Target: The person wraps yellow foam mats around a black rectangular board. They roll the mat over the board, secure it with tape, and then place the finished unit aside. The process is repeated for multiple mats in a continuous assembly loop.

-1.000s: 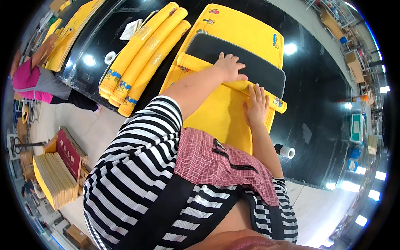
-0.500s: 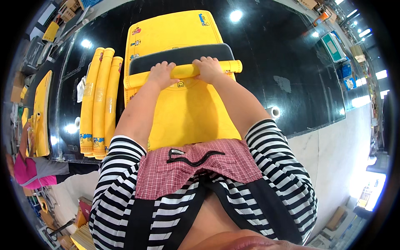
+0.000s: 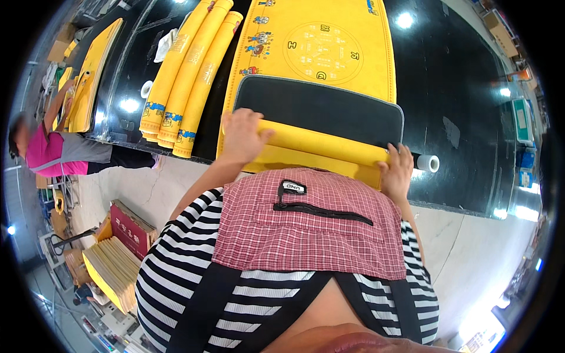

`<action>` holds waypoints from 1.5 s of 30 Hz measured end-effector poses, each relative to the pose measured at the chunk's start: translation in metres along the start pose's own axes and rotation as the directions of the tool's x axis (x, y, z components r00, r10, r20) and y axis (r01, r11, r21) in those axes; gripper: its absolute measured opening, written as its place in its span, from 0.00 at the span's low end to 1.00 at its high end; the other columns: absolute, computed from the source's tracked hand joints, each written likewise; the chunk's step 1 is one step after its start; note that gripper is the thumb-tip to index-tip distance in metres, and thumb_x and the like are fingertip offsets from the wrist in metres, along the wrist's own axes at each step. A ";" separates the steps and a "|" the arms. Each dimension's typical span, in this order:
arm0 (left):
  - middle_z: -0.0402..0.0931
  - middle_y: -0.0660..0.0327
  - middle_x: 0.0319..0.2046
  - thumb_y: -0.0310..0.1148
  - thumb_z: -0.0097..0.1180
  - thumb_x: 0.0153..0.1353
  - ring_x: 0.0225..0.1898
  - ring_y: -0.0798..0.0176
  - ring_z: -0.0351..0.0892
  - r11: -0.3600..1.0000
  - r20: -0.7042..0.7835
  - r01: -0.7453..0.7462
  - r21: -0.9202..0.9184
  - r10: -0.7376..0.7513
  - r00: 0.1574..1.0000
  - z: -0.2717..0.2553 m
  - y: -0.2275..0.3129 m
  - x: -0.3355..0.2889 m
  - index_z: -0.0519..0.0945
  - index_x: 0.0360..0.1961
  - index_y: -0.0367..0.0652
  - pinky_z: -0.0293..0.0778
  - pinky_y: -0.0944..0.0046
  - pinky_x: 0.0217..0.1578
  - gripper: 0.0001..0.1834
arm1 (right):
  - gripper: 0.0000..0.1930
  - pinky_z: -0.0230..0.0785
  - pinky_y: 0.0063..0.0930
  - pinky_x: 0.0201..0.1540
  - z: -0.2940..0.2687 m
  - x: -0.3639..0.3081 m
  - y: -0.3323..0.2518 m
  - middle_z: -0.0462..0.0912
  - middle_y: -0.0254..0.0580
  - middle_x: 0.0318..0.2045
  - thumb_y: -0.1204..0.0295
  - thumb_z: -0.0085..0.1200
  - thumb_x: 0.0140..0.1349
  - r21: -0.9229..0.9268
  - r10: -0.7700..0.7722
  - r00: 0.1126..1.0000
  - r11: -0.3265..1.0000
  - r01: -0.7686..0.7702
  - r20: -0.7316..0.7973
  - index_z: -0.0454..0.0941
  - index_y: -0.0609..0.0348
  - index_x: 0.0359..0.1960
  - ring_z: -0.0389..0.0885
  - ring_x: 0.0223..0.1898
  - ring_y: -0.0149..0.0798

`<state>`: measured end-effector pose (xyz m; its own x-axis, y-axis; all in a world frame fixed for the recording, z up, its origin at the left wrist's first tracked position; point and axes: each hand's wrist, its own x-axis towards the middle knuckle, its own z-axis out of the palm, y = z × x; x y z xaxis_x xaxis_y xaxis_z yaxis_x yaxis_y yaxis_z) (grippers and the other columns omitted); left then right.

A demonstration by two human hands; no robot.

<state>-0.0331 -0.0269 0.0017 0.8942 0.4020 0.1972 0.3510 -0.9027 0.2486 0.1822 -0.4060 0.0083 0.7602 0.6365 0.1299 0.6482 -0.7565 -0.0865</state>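
Note:
A yellow printed mat, partly rolled, lies close to my body; its dark underside (image 3: 318, 109) shows beyond the yellow roll (image 3: 323, 144). My left hand (image 3: 242, 135) is closed over the left end of that roll. At the right end, my right hand (image 3: 398, 170) holds it with thumb and fingers. Under it and farther away lies another yellow mat (image 3: 376, 59), flat, with a printed circle and small cartoon figures along its left side.
Three rolled yellow mats (image 3: 197, 65) lie side by side on the black table (image 3: 471, 153), left of the flat mat. A white-ended roll (image 3: 431, 163) is by my right hand. At far left, another person (image 3: 56, 147) stands near more yellow mats (image 3: 97, 73). Boxes (image 3: 109, 259) stand on the floor.
The roll has come from the far part of the mat toward my body. My hands, earlier close together at its middle, are now apart at its ends. The view has shifted too.

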 end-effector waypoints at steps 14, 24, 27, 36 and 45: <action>0.73 0.46 0.58 0.44 0.63 0.70 0.59 0.45 0.75 0.795 -0.086 0.367 -0.483 -0.460 0.884 0.008 -0.022 -0.045 0.77 0.62 0.39 0.72 0.52 0.62 0.26 | 0.34 0.74 0.38 0.66 -0.012 -0.016 -0.007 0.66 0.49 0.71 0.70 0.72 0.60 0.543 0.419 0.869 0.680 -0.493 0.264 0.75 0.54 0.69 0.75 0.66 0.49; 0.71 0.47 0.58 0.39 0.66 0.67 0.59 0.46 0.73 0.742 -0.089 0.319 -0.590 -0.452 0.888 0.002 -0.024 -0.054 0.76 0.57 0.35 0.72 0.54 0.61 0.24 | 0.29 0.74 0.37 0.66 0.002 -0.019 0.004 0.65 0.48 0.73 0.71 0.67 0.65 0.661 0.381 0.872 0.574 -0.483 0.307 0.77 0.56 0.68 0.77 0.65 0.49; 0.70 0.44 0.58 0.37 0.64 0.69 0.58 0.43 0.73 0.773 -0.090 0.331 -0.541 -0.444 0.891 -0.001 -0.020 -0.052 0.76 0.57 0.34 0.71 0.52 0.61 0.22 | 0.28 0.74 0.39 0.66 -0.006 -0.009 0.003 0.64 0.52 0.75 0.66 0.66 0.68 0.592 0.354 0.853 0.616 -0.521 0.383 0.76 0.54 0.69 0.77 0.65 0.52; 0.64 0.55 0.73 0.51 0.69 0.58 0.74 0.50 0.62 0.907 0.006 -0.421 -0.013 0.421 0.907 0.055 0.068 0.013 0.70 0.72 0.62 0.52 0.35 0.71 0.40 | 0.32 0.68 0.44 0.70 -0.002 0.074 -0.002 0.61 0.55 0.77 0.62 0.66 0.66 0.395 0.316 0.947 0.864 -0.312 0.056 0.73 0.48 0.72 0.70 0.72 0.58; 0.74 0.59 0.52 0.55 0.75 0.49 0.59 0.53 0.72 0.959 0.315 -0.282 -0.022 0.274 0.909 0.020 0.093 0.104 0.71 0.71 0.66 0.67 0.47 0.57 0.46 | 0.21 0.72 0.32 0.65 -0.008 0.125 0.085 0.86 0.47 0.57 0.71 0.63 0.69 0.780 0.542 0.828 0.577 -0.242 -0.144 0.81 0.59 0.63 0.84 0.60 0.41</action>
<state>0.0983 -0.0717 0.0261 0.9963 0.0696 -0.0513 0.0786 -0.9760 0.2033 0.3321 -0.3919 0.0255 0.9745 0.0960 0.2028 0.2239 -0.4733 -0.8519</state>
